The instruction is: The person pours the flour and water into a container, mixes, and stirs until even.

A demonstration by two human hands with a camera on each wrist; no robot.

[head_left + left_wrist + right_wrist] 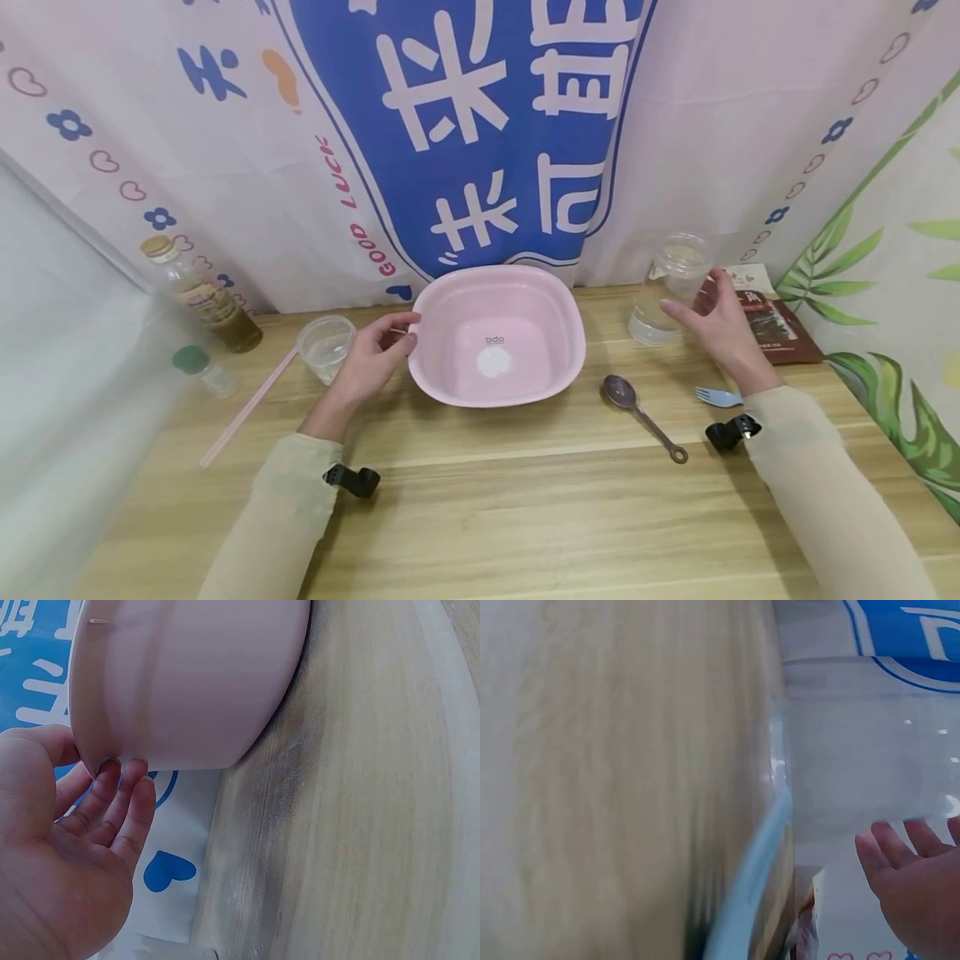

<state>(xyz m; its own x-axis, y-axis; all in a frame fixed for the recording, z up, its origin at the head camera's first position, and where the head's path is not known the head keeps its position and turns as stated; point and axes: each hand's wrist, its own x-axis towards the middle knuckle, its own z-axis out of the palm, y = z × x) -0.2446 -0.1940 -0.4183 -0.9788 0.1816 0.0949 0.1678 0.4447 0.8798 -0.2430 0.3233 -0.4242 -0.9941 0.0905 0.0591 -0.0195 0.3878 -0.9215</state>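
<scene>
Two hands are seen at work over the desk [480, 500] in the head view. The left hand [372, 357] is laid against the left rim of the pink basin [498, 333], which stands at the middle of the desk's far edge; a thin sliver of something appears to be pinched at the fingertips, though what it is cannot be told. The right hand [722, 327] is held spread beside the clear jug [670, 287] toward the far right corner, just short of its wall. A clear cup [326, 347] is noted just left of the left hand; a spoon [642, 404] and a fork [718, 397] lie near the right wrist.

In the left wrist view the fingers [124, 802] are seen relaxed and nearly straight, their tips touching the basin [187, 682] under its rim; no closed grip is formed.

In the right wrist view, blurred, the fingertips [889, 851] are seen extended at the jug [855, 765], apart from or barely touching it; which, cannot be told.

The step in hand is judged to be steadying the basin while the jug is reached for. A firm wrap around the jug's wall would be called for next, since water is held in its base.
</scene>
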